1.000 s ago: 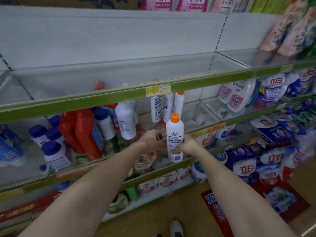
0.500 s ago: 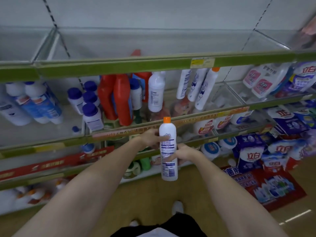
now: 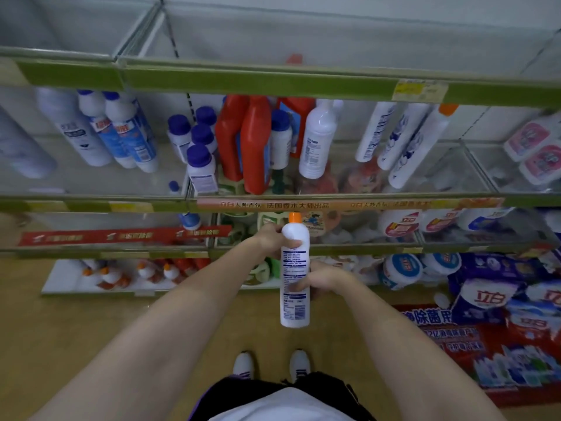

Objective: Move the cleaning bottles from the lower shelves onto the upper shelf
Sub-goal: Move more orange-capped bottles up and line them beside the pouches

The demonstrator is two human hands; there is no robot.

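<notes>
So the whole top half of the view is a shelving rack [image 3: 273, 86] with green rails and clear dividers. The upper shelf [image 3: 303, 34], up at 12 o'clock, looks bare apart from a red cap tip poking up behind its rail. Below it, the lower shelf [image 3: 334, 205] is packed. At 10 o'clock there's a bunch of white bottles with blue labels [image 3: 121, 132] leaning over, then a cluster of small white bottles with purple caps [image 3: 198, 159], then two tall red bottles [image 3: 243, 141] around 12 o'clock with a white bottle [image 3: 318, 138] just beside them. At 1 o'clock three slim white bottles [image 3: 403, 138] lean together, one with an orange cap.

Down at 4 o'clock there's a red floor mat [image 3: 455, 344] with printed text, and purple-and-white packs [image 3: 485, 296] stacked above it. The floor [image 3: 76, 329] is tan. The person's white shoes [image 3: 271, 364] show at 6 o'clock.

The thing that matters: a white bottle with an orange cap [image 3: 294, 275] is dead center, upright, held out in front of the rack and below the lower shelf's rail, not on any shelf. The left hand [image 3: 273, 240] is wrapped around its shoulder just under the cap, and the right hand [image 3: 323, 281] is clamped on its middle from the 3 o'clock side.
</notes>
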